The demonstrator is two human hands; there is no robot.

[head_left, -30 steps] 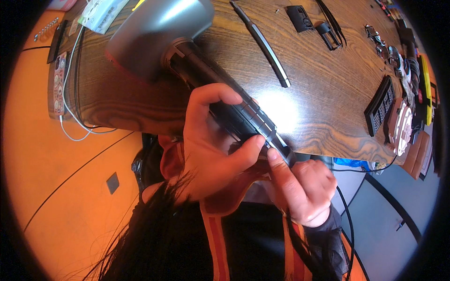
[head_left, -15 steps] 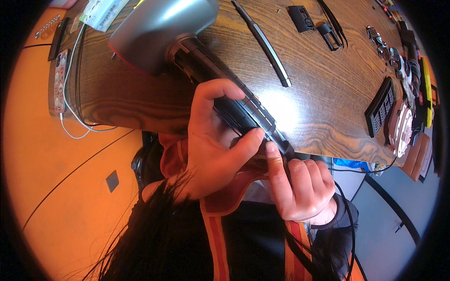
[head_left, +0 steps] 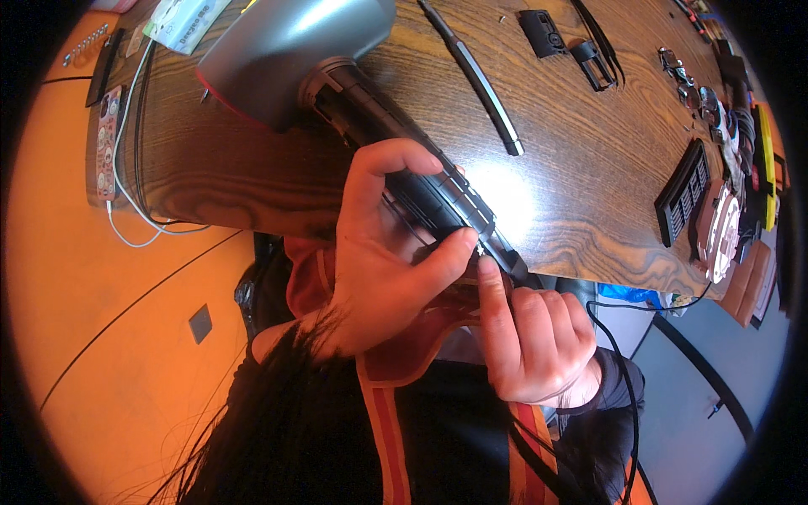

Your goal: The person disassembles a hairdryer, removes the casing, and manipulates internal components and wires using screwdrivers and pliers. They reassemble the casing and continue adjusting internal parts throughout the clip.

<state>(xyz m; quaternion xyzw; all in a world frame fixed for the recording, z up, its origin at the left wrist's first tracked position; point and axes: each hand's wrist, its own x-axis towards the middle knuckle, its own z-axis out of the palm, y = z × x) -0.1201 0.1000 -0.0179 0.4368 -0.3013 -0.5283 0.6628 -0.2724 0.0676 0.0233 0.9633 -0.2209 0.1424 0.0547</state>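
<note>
A hair dryer (head_left: 290, 55) with a silver-grey barrel lies over the table's near left, its black handle (head_left: 379, 118) slanting down toward me with inner parts exposed. My left hand (head_left: 379, 252) is closed round the handle's lower half, forefinger on the far side and thumb near the end. At the handle's lower end my right hand (head_left: 539, 341) is closed, its thumb or forefinger tip pressed beside a small light-coloured piece. The other fingers are curled around the black end section where the cord leaves. What lies inside those fingers is hidden.
On the wooden table (head_left: 572, 185) lie a slim pen-shaped tool (head_left: 480, 80), small black parts (head_left: 539, 34), a black slotted grille (head_left: 682, 194) and a pink round object (head_left: 718, 231). A black cord (head_left: 619, 362) loops by my right wrist. At left is a patterned power bank (head_left: 108, 143) with a white cable.
My right hand has shifted slightly down and left, uncovering a small light piece near the fingertip. The cord's loop beside it has moved up. My left hand stays almost still.
</note>
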